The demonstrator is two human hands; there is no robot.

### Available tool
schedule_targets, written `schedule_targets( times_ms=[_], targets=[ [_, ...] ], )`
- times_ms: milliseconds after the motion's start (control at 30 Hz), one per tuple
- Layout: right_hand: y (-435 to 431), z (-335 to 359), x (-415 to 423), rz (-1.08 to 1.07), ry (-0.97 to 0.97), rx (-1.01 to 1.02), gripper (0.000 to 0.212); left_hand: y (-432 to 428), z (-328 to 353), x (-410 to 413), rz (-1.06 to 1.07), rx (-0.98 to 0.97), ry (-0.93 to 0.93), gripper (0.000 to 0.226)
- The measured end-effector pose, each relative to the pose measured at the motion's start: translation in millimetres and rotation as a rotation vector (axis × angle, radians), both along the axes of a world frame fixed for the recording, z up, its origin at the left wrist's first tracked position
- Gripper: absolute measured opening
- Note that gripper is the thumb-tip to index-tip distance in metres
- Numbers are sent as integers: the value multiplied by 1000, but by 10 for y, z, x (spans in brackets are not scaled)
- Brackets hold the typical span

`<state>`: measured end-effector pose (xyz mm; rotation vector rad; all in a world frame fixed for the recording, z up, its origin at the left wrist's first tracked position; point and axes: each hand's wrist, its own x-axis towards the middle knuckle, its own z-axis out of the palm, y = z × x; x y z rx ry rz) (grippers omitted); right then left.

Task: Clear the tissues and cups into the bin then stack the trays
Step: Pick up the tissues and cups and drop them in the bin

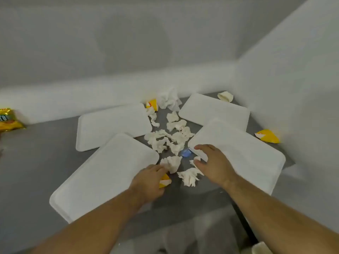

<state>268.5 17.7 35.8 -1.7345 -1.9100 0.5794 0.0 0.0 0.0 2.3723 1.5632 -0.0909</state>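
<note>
- Here, left hand (pixel 148 180), lower centre: fingers curled round a crushed yellow cup (pixel 165 181), tips touching a tissue (pixel 171 163).
- Right hand (pixel 213 163), centre right: fingers curved over a tray (pixel 247 158) corner; whether it grasps cannot be told.
- Other tissues (pixel 161 142): heaped mid-frame on the table (pixel 36 153).

Of the person only the arms showed. The left forearm (pixel 102 217) and the right forearm (pixel 266 204) were bare along all the length in view. The left grip (pixel 148 178) and the right grip (pixel 213 163) were bare hands, fingers and wrists uncovered.
</note>
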Motion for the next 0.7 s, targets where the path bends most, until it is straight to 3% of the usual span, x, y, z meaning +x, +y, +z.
schedule_targets(
  times_ms=[167, 300, 500, 700],
  targets=[
    [119, -400, -269, 58, -216, -145, 72, 115, -231, -63, -139, 60, 143, 68],
    [190, -690, -460, 119, -418, -277, 86, 88, -361, -112, -255, 106, 138, 46],
    [96, -1000, -652, 135, -452, -369, 81, 5, -448, -259, -350, 242, -106, 33],
    [-11, -1110, -736, 42, -329, -165, 51, -20, -498, -412, -319, 309, -360, 33]
  ],
)
